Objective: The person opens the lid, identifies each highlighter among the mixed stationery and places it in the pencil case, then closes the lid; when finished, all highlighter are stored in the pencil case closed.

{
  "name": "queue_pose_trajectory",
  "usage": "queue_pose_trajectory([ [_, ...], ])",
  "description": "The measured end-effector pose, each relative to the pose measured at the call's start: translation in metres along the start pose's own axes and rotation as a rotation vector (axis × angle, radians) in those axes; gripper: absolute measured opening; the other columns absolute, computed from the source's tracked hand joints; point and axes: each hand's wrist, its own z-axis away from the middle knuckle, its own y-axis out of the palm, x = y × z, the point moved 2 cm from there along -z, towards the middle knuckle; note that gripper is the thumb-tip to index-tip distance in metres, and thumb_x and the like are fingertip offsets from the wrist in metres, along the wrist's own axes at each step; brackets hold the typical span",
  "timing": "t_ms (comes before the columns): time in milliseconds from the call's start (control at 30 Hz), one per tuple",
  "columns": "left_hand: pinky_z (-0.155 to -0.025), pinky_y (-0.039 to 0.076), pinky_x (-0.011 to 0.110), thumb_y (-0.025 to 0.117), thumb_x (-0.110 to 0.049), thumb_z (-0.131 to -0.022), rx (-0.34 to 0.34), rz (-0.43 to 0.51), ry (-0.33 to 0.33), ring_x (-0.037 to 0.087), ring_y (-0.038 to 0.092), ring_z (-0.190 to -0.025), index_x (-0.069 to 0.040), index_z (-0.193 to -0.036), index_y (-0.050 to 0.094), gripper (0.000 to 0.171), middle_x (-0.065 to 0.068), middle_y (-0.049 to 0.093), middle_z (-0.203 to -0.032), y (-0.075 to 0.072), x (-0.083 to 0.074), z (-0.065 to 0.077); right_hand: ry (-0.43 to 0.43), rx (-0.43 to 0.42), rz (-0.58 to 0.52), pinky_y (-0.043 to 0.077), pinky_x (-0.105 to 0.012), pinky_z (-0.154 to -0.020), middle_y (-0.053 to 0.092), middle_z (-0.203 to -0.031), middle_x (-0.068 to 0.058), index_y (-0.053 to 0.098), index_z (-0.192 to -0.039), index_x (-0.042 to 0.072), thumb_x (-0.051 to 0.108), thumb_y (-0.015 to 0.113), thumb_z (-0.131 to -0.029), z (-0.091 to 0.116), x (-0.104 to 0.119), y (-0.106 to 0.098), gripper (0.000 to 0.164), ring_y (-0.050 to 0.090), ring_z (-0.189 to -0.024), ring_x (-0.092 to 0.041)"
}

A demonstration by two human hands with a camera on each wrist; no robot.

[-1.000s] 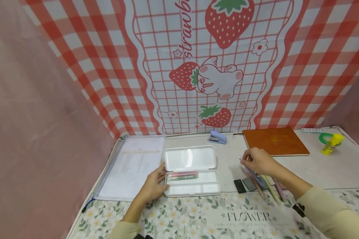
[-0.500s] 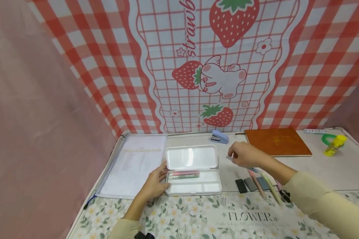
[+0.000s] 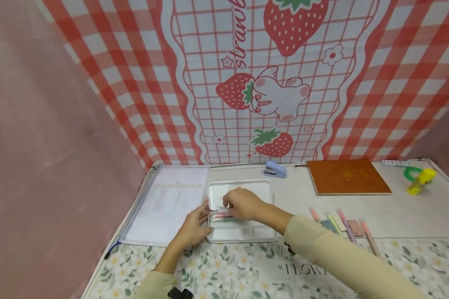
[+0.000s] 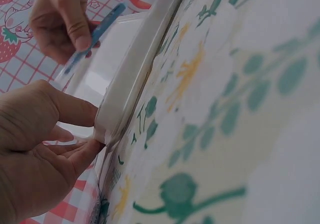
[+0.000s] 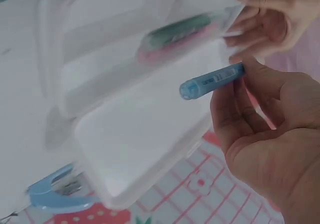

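Observation:
In the head view a white pencil case [image 3: 243, 238] lies open, its lid tipped back toward the wall. My left hand [image 3: 192, 229] grips the case's left end; in the left wrist view its thumb and fingers pinch the rim. Over the case reaches my right hand [image 3: 245, 204], pinching a blue pen [image 5: 212, 81] with a clear cap, seen best in the right wrist view. The pen is held above the case near the hinge. Inside the long compartment, a green pen [image 5: 180, 31] and a pink pen [image 5: 150, 55] lie side by side.
Right of the case lie a purple pen [image 3: 346, 225], a yellow pen [image 3: 333, 222], an orange pen [image 3: 371, 238] and a pink block [image 3: 355, 228]. Behind are a stapler [image 3: 275, 169], brown notebook [image 3: 348, 176] and yellow glue stick [image 3: 421, 181]. A clear folder [image 3: 176, 199] lies left.
My right hand has moved left with the blue pen, from above the loose pens to over the pencil case. The left hand stays at the case's left end.

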Motion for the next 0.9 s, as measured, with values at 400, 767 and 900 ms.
queue_pose_trajectory([
  [400,-0.105,0.044,0.032,0.065,0.012,-0.076,0.019,0.016,0.005,0.036,0.046,-0.127,0.003,-0.149,0.014,0.089,0.025,0.038,-0.143,-0.002,0.006,0.003,-0.046,0.049,0.103,0.053,-0.020,-0.057,0.066,-0.077,0.003,0.072,-0.080,0.011,0.005,0.070,-0.075,-0.010,0.018,0.041,0.008,0.059,-0.069,-0.011],
  [767,-0.105,0.044,0.029,0.065,0.015,-0.075,0.012,0.036,0.006,0.035,0.046,-0.128,0.002,-0.149,0.014,0.091,0.024,0.037,-0.142,-0.003,0.003,0.000,0.076,0.085,0.058,0.053,-0.020,-0.058,0.066,-0.077,0.004,0.071,-0.081,0.012,-0.002,0.069,-0.068,-0.013,0.011,0.047,0.020,0.059,-0.067,-0.010],
  [900,-0.105,0.044,0.029,0.065,0.016,-0.075,0.015,0.036,0.006,0.035,0.046,-0.127,0.002,-0.149,0.014,0.091,0.024,0.037,-0.142,-0.003,0.003,-0.001,0.074,0.064,0.077,0.054,-0.022,-0.058,0.067,-0.079,0.003,0.071,-0.083,0.012,0.001,0.070,-0.069,-0.011,0.010,0.046,0.018,0.061,-0.070,-0.013],
])
